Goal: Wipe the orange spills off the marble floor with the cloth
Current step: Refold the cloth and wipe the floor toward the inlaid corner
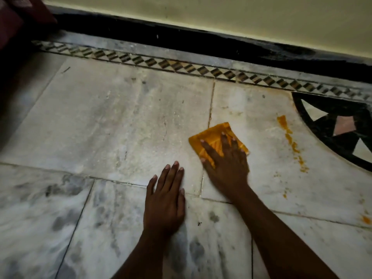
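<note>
Cloth (213,135) pressed flat under right hand (226,160), fingers spread; left hand (164,200) laid flat, holding nothing, on marble floor (100,121) — orange spills (291,141) just right.

Two bare forearms reach into view from the lower edge, uncovered by any sleeve as far as the picture shows. The left hand (164,200) and the right hand (226,162) wear no gloves, and no rings, bracelets or watch show on fingers or wrists. The fingernails are short and pale at the tips. Nothing else of the person's clothing or body is visible.
</note>
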Available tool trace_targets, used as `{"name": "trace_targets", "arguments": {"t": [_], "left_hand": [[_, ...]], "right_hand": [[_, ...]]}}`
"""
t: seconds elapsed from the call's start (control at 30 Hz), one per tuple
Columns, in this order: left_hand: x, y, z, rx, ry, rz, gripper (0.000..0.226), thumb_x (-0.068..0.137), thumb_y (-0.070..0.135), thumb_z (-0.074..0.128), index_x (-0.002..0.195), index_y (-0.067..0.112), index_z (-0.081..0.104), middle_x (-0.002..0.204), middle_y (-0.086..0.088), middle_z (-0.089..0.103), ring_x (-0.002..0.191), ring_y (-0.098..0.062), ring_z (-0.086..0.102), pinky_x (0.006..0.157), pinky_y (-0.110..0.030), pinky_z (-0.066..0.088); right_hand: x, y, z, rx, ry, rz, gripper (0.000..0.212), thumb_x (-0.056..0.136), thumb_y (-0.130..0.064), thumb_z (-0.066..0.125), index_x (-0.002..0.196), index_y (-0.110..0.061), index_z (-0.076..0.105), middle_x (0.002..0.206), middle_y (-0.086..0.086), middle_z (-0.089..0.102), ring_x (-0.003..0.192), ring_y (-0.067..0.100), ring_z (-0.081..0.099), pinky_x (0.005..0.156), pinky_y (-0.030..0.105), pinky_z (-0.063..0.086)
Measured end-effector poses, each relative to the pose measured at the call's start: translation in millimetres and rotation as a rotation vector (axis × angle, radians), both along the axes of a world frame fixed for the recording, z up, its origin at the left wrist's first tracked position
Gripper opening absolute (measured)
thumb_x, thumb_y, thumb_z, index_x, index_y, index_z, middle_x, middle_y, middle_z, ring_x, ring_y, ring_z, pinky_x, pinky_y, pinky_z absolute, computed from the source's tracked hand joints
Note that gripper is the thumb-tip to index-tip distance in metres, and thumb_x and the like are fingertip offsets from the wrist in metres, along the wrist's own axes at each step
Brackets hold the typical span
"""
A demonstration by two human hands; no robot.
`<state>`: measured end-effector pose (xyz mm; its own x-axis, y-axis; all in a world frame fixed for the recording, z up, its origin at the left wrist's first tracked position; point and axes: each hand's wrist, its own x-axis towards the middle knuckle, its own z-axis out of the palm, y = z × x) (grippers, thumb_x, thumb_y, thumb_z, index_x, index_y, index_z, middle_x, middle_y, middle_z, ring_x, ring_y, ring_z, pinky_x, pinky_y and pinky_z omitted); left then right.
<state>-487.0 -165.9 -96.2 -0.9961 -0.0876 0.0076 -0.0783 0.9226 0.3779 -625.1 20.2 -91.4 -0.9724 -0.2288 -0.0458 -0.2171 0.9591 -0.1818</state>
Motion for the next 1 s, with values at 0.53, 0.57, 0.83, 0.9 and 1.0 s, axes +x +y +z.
{"name": "trace_targets", "arguments": {"t": [0.53, 0.57, 0.83, 0.9, 1.0], "left_hand": [[-5, -5, 12, 0.028, -0.067, -0.018, 0.068, 0.105, 0.037, 0.040, 0.169, 0.028, 0.019, 0.178, 0.008, 0.010, 0.165, -0.012, 0.008, 0.128, -0.050, 0.023], [-4, -5, 12, 0.029, -0.062, -0.002, 0.067, 0.105, 0.038, 0.038, 0.169, 0.029, 0.018, 0.178, 0.009, 0.009, 0.165, -0.011, 0.008, 0.128, -0.051, 0.023], [1, 1, 3, -0.017, 0.026, 0.009, 0.058, 0.108, 0.038, 0.033, 0.165, 0.030, 0.033, 0.175, 0.010, 0.025, 0.163, -0.009, 0.017, 0.129, -0.042, 0.021], [-5, 8, 5, -0.005, 0.052, 0.029, 0.055, 0.104, 0.034, 0.041, 0.157, 0.024, 0.049, 0.167, 0.001, 0.043, 0.157, -0.020, 0.036, 0.124, -0.044, 0.030], [-51, 23, 2, 0.005, 0.090, 0.072, 0.052, 0.094, 0.026, 0.053, 0.143, 0.011, 0.063, 0.146, -0.014, 0.062, 0.134, -0.037, 0.059, 0.112, -0.047, 0.043]], "right_hand": [[11, 15, 18, 0.041, -0.064, 0.067, 0.061, 0.101, -0.069, 0.030, 0.159, -0.059, 0.014, 0.176, 0.004, 0.004, 0.161, 0.038, 0.008, 0.122, 0.063, 0.020], [4, 24, 17, 0.041, -0.056, 0.039, 0.061, 0.101, -0.070, 0.028, 0.159, -0.059, 0.014, 0.176, 0.004, 0.006, 0.161, 0.037, 0.009, 0.122, 0.062, 0.021], [-85, -14, 14, -0.057, -0.221, -0.202, 0.066, 0.100, -0.073, 0.025, 0.159, -0.059, -0.002, 0.175, 0.009, -0.013, 0.158, 0.047, -0.011, 0.123, 0.070, 0.000], [-69, 22, 17, 0.002, -0.171, 0.028, 0.066, 0.094, -0.077, 0.013, 0.156, -0.062, -0.005, 0.176, 0.008, -0.009, 0.159, 0.047, -0.004, 0.122, 0.070, 0.007], [-59, 79, 15, 0.084, -0.131, 0.181, 0.064, 0.093, -0.079, 0.010, 0.155, -0.066, 0.000, 0.176, -0.002, -0.008, 0.162, 0.034, 0.000, 0.124, 0.064, 0.016]]}}
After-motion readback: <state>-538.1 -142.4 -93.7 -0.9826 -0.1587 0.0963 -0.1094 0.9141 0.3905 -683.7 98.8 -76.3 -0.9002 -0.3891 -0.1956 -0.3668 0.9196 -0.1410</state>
